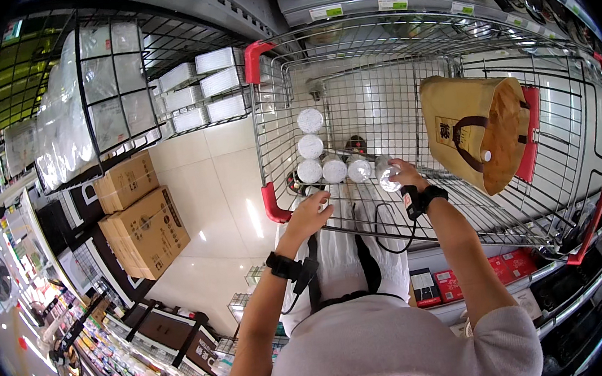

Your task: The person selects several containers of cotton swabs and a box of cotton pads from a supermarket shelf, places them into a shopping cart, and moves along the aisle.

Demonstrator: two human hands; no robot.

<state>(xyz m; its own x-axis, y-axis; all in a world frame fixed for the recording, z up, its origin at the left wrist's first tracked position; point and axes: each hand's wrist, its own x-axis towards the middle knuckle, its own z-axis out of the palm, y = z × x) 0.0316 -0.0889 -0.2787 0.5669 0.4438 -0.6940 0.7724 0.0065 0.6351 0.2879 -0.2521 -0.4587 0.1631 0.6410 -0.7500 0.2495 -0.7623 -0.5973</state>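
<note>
My right hand point(407, 174) is closed around a clear round container point(388, 174) at the near side of a wire shopping cart point(377, 79). My left hand point(309, 216) is by the cart's near left corner, fingers loosely bent, a gap between thumb and forefinger, nothing visible in it. Several similar round containers with whitish, textured tops stand in the cart in an L shape. One line runs along the left side, from the far container point(310, 120) to the corner container point(309, 171). From there the row continues rightward to a clearer container point(359, 169) beside the held one.
A brown paper bag point(462, 129) with dark handles lies in the cart's right part. Shelves with pans and price tags point(392, 5) border the far side. On the left are a black wire rack point(117, 82) with wrapped goods and stacked cardboard boxes point(147, 228).
</note>
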